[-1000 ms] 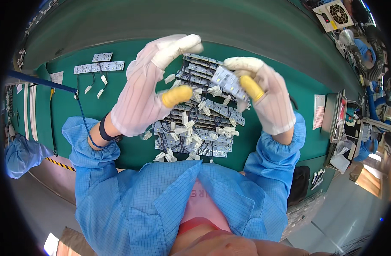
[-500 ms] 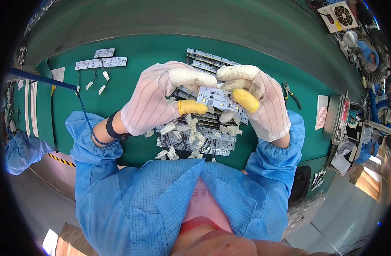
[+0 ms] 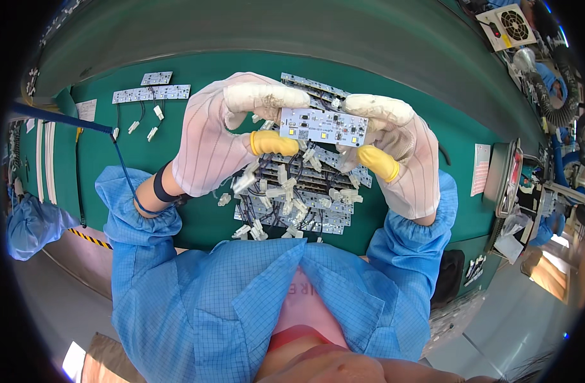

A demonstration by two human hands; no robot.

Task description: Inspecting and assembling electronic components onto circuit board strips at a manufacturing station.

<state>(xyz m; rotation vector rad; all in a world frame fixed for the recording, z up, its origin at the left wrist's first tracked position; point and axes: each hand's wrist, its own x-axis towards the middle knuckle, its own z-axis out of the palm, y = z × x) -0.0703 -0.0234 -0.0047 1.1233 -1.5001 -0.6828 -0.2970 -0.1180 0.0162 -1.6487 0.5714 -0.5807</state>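
1. White circuit board (image 3: 324, 127), in the head view, is held up between two gloved hands above a green table (image 3: 203, 223), its long axis running left to right.
2. Left hand (image 3: 219, 137) appears to grasp the board's left end, thumb at the near edge, index finger along the far one; right hand (image 3: 401, 150) pinches the right end in much the same way. Neither hand is clearly nearer.
3. Stacked boards (image 3: 334, 220) and white connectors (image 3: 299, 207) lie lower down, partly screened by the hands and the raised board.
4. Out of sight: the held board's underside and any fingertips behind it. Beside the right hand, a dark curved object (image 3: 444, 155) is mostly covered, its kind uncertain.
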